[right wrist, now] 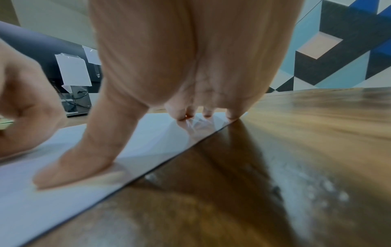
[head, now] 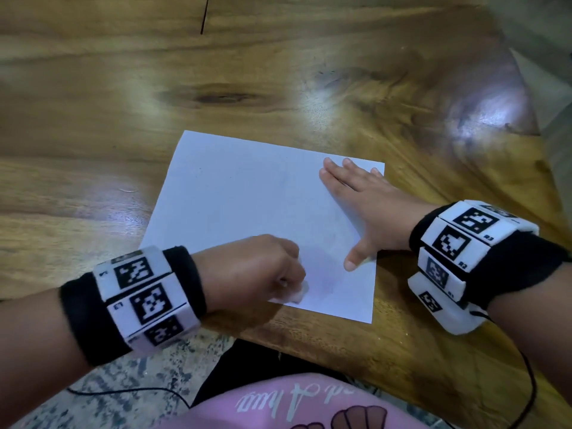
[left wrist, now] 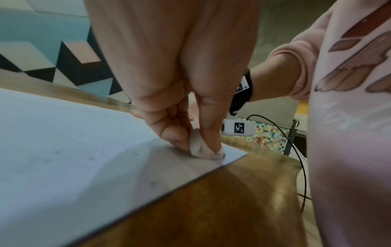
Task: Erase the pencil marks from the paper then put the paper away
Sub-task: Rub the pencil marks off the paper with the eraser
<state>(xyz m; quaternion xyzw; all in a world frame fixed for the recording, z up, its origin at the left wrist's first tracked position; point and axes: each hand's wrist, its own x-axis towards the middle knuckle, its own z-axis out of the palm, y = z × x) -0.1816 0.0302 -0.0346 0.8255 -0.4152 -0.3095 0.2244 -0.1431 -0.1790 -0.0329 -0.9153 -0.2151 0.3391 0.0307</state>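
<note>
The wooden table (head: 278, 72) carries the paper (head: 247, 193), which lies flat near my edge, its long axis running away from me and slightly leftward. My right hand (head: 365, 205) lies spread flat on the sheet's right side, fingers straight, thumb out toward me, pinning it. My left hand (head: 257, 267) is curled at the near edge, pinching the eraser (left wrist: 197, 147) between thumb and fingertips, its tip pressed to the paper just beside the near corner. A few faint grey specks show on the sheet to the left of my left hand in the left wrist view, so I judge the next strokes go that way, and this hand is the nearer of the 2.
</note>
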